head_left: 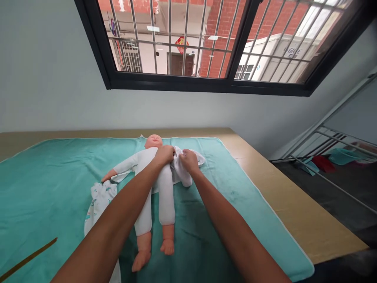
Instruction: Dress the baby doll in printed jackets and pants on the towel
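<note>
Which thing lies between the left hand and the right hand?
The head view shows a bunched white baby garment between the left hand and the right hand.

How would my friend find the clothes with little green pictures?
Below the big window, find the green sheet with the doll on it. Left of the doll's legs in the picture, partly behind the left forearm, lies a patterned garment. Its small green prints set it apart from the white cloth in the right hand.

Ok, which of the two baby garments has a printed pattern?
The printed garment at left, beside the doll; the white garment in the left hand and right hand shows no print.
</note>
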Tool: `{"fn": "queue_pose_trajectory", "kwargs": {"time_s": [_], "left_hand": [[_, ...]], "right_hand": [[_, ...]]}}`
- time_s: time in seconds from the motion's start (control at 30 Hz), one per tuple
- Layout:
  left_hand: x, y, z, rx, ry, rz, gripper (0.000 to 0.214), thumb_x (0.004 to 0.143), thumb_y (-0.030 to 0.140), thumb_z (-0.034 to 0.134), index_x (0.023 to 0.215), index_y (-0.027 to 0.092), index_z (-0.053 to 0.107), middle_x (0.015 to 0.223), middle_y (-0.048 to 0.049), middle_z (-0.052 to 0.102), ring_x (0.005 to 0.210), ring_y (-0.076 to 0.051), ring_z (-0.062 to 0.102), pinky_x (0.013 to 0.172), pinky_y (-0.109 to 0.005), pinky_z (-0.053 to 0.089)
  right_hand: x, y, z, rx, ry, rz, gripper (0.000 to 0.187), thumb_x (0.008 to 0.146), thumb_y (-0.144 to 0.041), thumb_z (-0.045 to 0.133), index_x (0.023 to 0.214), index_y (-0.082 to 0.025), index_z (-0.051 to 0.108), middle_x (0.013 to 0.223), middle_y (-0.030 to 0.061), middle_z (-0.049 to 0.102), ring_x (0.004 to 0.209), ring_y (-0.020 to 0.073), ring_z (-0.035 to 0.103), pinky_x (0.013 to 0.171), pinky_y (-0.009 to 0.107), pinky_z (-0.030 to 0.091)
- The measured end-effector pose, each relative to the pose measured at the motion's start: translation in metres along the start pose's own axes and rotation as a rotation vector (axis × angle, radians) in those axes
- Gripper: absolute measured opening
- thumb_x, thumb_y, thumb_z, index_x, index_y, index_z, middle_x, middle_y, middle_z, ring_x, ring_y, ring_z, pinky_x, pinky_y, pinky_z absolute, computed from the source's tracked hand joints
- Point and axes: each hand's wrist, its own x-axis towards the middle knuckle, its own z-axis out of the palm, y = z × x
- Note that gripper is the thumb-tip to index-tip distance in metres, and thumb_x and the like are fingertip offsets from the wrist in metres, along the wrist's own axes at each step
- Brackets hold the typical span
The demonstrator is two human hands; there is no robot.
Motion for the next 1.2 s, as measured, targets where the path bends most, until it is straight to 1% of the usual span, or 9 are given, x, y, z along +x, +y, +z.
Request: {"fn": "queue_pose_trajectory", "kwargs": {"time_s": [0.17, 0.33, 0.5, 0.6, 0.73, 0.83, 0.93, 1.1, 1.2], "left_hand": [[0.002, -0.003, 0.003, -0.035, 0.011, -0.034, 0.020, 0.072, 0.013, 0.059, 0.083, 0.017, 0.075, 0.086, -0.0115, 0.074, 0.084, -0.023, 0.067, 0.074, -0.028, 0.046], [0.002, -0.013, 0.002, -0.085, 0.044, -0.134, 0.018, 0.077, 0.017, 0.056, 0.086, 0.012, 0.072, 0.088, -0.0153, 0.073, 0.079, -0.024, 0.066, 0.071, -0.029, 0.046], [-0.001, -0.016, 0.003, -0.148, 0.079, -0.170, 0.014, 0.074, 0.016, 0.060, 0.083, 0.011, 0.069, 0.088, -0.0155, 0.072, 0.081, -0.025, 0.066, 0.071, -0.029, 0.045], [-0.002, -0.018, 0.004, -0.197, 0.110, -0.176, 0.015, 0.073, 0.016, 0.059, 0.082, 0.013, 0.070, 0.088, -0.0132, 0.073, 0.079, -0.023, 0.065, 0.068, -0.028, 0.044], [-0.003, -0.022, 0.005, -0.257, 0.148, -0.196, 0.017, 0.072, 0.014, 0.056, 0.080, 0.015, 0.071, 0.081, -0.0095, 0.073, 0.071, -0.020, 0.063, 0.064, -0.026, 0.043], [-0.003, -0.024, 0.005, -0.289, 0.167, -0.207, 0.017, 0.071, 0.016, 0.057, 0.078, 0.013, 0.072, 0.079, -0.0111, 0.073, 0.067, -0.020, 0.061, 0.063, -0.027, 0.043], [-0.005, -0.026, 0.005, -0.319, 0.180, -0.186, 0.018, 0.072, 0.016, 0.058, 0.080, 0.011, 0.073, 0.080, -0.0118, 0.074, 0.067, -0.019, 0.062, 0.064, -0.027, 0.044], [-0.009, -0.029, 0.004, -0.330, 0.189, -0.118, 0.022, 0.077, 0.019, 0.055, 0.086, 0.011, 0.074, 0.086, -0.0105, 0.075, 0.074, -0.019, 0.064, 0.066, -0.025, 0.045], [-0.007, -0.026, 0.006, -0.284, 0.168, -0.098, 0.021, 0.072, 0.014, 0.056, 0.084, 0.013, 0.074, 0.084, -0.0105, 0.074, 0.074, -0.020, 0.064, 0.067, -0.026, 0.045]], "right_hand": [[0.012, -0.012, 0.012, 0.065, -0.088, -0.025, 0.021, 0.080, -0.017, 0.051, 0.064, -0.015, 0.063, 0.067, 0.0055, 0.062, 0.071, 0.0183, 0.056, 0.071, 0.028, 0.039], [0.009, -0.022, 0.011, 0.294, -0.253, -0.126, 0.024, 0.086, -0.031, 0.049, 0.072, -0.018, 0.063, 0.073, -0.0005, 0.060, 0.072, 0.0139, 0.053, 0.068, 0.023, 0.041], [-0.012, -0.015, 0.010, 0.768, -0.408, -0.031, 0.030, 0.077, -0.041, 0.063, 0.061, -0.017, 0.054, 0.066, -0.0014, 0.052, 0.064, 0.0125, 0.046, 0.062, 0.024, 0.040], [-0.018, -0.013, 0.016, 0.798, -0.257, 0.015, 0.032, 0.075, -0.044, 0.065, 0.063, -0.018, 0.051, 0.064, -0.0025, 0.048, 0.063, 0.0118, 0.044, 0.061, 0.023, 0.040], [-0.018, -0.011, 0.027, 0.840, 0.098, 0.168, 0.032, 0.088, -0.051, 0.041, 0.086, -0.021, 0.051, 0.072, -0.0014, 0.052, 0.063, 0.0133, 0.048, 0.062, 0.025, 0.044], [-0.017, -0.009, 0.032, 0.757, 0.157, 0.210, 0.031, 0.091, -0.047, 0.033, 0.093, -0.022, 0.050, 0.074, 0.0004, 0.056, 0.061, 0.0148, 0.052, 0.059, 0.026, 0.045], [-0.015, -0.008, 0.032, 0.537, 0.127, 0.166, 0.022, 0.088, -0.037, 0.039, 0.082, -0.020, 0.053, 0.074, 0.0029, 0.060, 0.068, 0.0166, 0.054, 0.063, 0.027, 0.044], [-0.011, -0.007, 0.023, 0.217, -0.031, 0.088, 0.019, 0.074, -0.021, 0.056, 0.055, -0.020, 0.052, 0.066, 0.0055, 0.062, 0.074, 0.0200, 0.058, 0.070, 0.028, 0.041], [-0.006, 0.000, 0.002, 0.055, -0.117, 0.068, 0.025, 0.071, -0.019, 0.061, 0.048, -0.020, 0.051, 0.058, 0.0054, 0.060, 0.070, 0.0210, 0.058, 0.067, 0.028, 0.039]]}}
